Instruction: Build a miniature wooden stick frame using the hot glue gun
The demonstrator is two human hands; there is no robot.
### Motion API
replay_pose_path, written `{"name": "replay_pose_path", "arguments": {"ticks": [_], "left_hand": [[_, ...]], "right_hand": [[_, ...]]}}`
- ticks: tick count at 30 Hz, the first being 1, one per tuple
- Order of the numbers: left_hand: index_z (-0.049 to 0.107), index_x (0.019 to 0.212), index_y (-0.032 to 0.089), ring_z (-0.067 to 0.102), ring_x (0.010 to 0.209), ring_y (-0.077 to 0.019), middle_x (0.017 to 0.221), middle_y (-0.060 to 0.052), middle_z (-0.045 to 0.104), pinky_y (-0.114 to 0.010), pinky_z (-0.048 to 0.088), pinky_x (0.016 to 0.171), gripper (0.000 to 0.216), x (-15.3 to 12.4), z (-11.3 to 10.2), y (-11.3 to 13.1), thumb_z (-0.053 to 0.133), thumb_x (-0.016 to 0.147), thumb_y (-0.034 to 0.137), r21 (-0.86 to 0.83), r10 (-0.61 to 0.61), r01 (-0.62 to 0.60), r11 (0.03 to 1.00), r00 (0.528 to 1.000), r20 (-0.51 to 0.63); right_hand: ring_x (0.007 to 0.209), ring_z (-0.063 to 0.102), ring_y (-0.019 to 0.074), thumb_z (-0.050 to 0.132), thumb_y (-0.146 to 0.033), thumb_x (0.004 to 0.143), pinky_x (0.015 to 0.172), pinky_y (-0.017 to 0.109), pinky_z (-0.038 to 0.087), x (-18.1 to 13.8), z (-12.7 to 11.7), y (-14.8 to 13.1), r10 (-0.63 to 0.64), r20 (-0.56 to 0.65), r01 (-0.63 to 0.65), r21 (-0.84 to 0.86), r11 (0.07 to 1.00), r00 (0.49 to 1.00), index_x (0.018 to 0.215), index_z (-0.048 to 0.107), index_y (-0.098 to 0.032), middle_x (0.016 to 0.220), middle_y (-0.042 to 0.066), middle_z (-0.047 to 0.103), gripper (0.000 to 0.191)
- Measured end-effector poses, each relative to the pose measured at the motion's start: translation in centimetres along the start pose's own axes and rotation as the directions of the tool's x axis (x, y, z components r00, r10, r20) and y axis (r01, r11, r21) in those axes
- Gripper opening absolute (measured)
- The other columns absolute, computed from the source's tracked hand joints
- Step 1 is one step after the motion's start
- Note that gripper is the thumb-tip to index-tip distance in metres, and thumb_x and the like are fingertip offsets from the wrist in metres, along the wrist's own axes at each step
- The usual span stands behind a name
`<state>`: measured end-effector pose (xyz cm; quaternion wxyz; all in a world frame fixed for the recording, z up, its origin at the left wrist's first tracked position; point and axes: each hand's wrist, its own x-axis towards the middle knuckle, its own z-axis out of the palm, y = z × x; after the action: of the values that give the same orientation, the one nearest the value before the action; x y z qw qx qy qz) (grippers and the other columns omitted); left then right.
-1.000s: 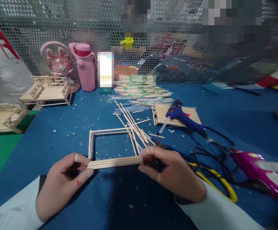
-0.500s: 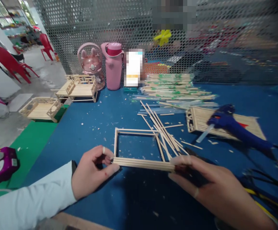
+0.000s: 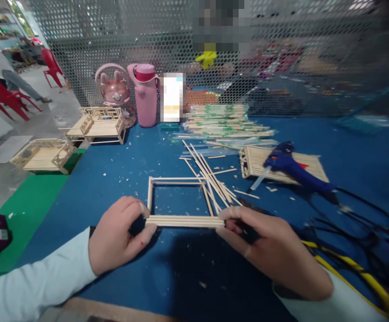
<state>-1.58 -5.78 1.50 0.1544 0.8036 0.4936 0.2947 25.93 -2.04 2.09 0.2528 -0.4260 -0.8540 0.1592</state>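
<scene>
My left hand [image 3: 122, 235] pinches the left end of a small bundle of thin wooden sticks [image 3: 184, 221], laid side by side. At its other end, the thumb and fingers of my right hand [image 3: 258, 241] close on the same bundle. Just behind it, a rectangular stick frame [image 3: 177, 180] lies on the blue table; whether the bundle touches the frame's near side I cannot tell. Loose sticks [image 3: 211, 172] lie crossed beside and over the frame's right side. Wraps show on some fingertips.
Right of the sticks, a blue glue gun [image 3: 295, 167] rests on a wooden stick panel [image 3: 310, 161]. Black and yellow cables [image 3: 352, 259] run at right. Wrapped stick packs [image 3: 217, 117], a pink bottle [image 3: 146, 96] and a phone [image 3: 172, 96] stand behind; a miniature stick bench [image 3: 105, 127] is left.
The view has swung to the right, so everything sits further left in it. Both hands keep their hold on the bundle, which looks more level now. A person's legs show at far left.
</scene>
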Motion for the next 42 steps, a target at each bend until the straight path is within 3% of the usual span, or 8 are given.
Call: {"name": "replay_pose_path", "arguments": {"ticks": [13,18,22,25,27,31,37,42], "left_hand": [[0.059,0.086,0.013,0.056,0.084,-0.0253,0.091,-0.012,0.061,-0.044,0.049,0.074,0.02,1.7,-0.5,2.0,0.049,0.087,0.03,0.486,0.122,-0.1,0.868,0.992,-0.014],[0.053,0.115,0.012,0.049,0.119,-0.0265,0.124,-0.015,0.056,-0.043,0.047,0.094,0.027,2.1,1.9,3.0,0.042,0.091,0.017,0.441,0.367,-0.343,0.829,0.93,0.033],[0.055,0.111,0.009,0.063,0.1,-0.0203,0.11,-0.013,0.065,-0.034,0.055,0.084,0.028,2.1,3.0,3.1,0.035,0.092,0.012,0.376,0.423,-0.419,0.827,0.903,0.077],[0.057,0.11,0.008,0.066,0.093,-0.0196,0.103,-0.013,0.068,-0.032,0.056,0.08,0.03,2.1,2.8,3.1,0.032,0.092,0.01,0.364,0.453,-0.443,0.819,0.889,0.063],[0.057,0.11,0.007,0.066,0.093,-0.0201,0.104,-0.013,0.068,-0.033,0.056,0.08,0.031,2.0,2.7,3.2,0.032,0.091,0.009,0.363,0.463,-0.45,0.816,0.885,0.056],[0.057,0.111,0.006,0.065,0.095,-0.0208,0.104,-0.015,0.068,-0.034,0.056,0.081,0.032,1.9,2.7,3.0,0.033,0.09,0.009,0.358,0.473,-0.461,0.812,0.879,0.059],[0.059,0.11,0.01,0.063,0.096,-0.0204,0.104,-0.012,0.069,-0.038,0.052,0.085,0.033,1.9,3.1,3.4,0.032,0.091,0.008,0.41,0.454,-0.42,0.81,0.891,0.016],[0.063,0.102,0.013,0.06,0.072,-0.0194,0.1,-0.009,0.069,-0.034,0.047,0.059,0.025,1.9,3.9,5.7,0.043,0.087,0.012,0.545,0.252,-0.23,0.806,0.967,0.036]], "right_hand": [[0.056,0.053,0.0097,0.056,-0.025,0.079,0.055,0.02,0.043,0.1,0.0,-0.4,0.11,0.034,-0.111,0.024,0.994,0.993,0.074,0.057,-0.021,0.063,-0.003,0.058,0.006],[0.055,0.051,0.0096,0.055,-0.026,0.079,0.055,0.02,0.043,0.2,0.0,-0.5,0.108,0.047,-0.109,0.041,0.993,0.993,0.074,0.056,-0.021,0.062,-0.003,0.056,0.007],[0.057,0.052,0.0093,0.056,-0.025,0.077,0.056,0.02,0.044,0.0,-0.1,-0.5,0.131,0.049,-0.133,0.046,0.99,0.99,0.077,0.057,-0.021,0.063,-0.003,0.057,0.004],[0.055,0.052,0.0094,0.061,-0.025,0.072,0.056,0.021,0.045,-0.2,-0.6,-0.2,0.143,0.01,-0.143,0.074,0.987,0.99,0.098,0.056,-0.022,0.065,-0.004,0.058,0.027],[0.053,0.052,0.0096,0.06,-0.023,0.071,0.055,0.021,0.046,-0.4,-1.1,0.0,0.152,-0.055,-0.146,0.093,0.985,0.987,0.108,0.053,-0.02,0.065,-0.004,0.059,0.038],[0.054,0.055,0.01,0.05,-0.017,0.078,0.054,0.02,0.046,-0.4,-1.5,0.0,0.135,-0.164,-0.126,0.065,0.99,0.977,0.087,0.061,-0.021,0.063,-0.001,0.061,0.015],[0.062,0.062,0.0114,0.049,-0.015,0.08,0.06,0.022,0.049,-0.3,-0.6,-0.3,0.012,-0.079,-0.013,-0.007,1.0,0.997,0.078,0.066,-0.021,0.069,-0.001,0.068,0.018],[0.082,0.064,0.0177,0.054,-0.022,0.082,0.072,0.029,0.052,-0.2,0.1,-0.1,-0.178,-0.181,0.156,-0.131,0.979,0.967,0.092,0.066,-0.022,0.088,0.006,0.068,0.015]]}}
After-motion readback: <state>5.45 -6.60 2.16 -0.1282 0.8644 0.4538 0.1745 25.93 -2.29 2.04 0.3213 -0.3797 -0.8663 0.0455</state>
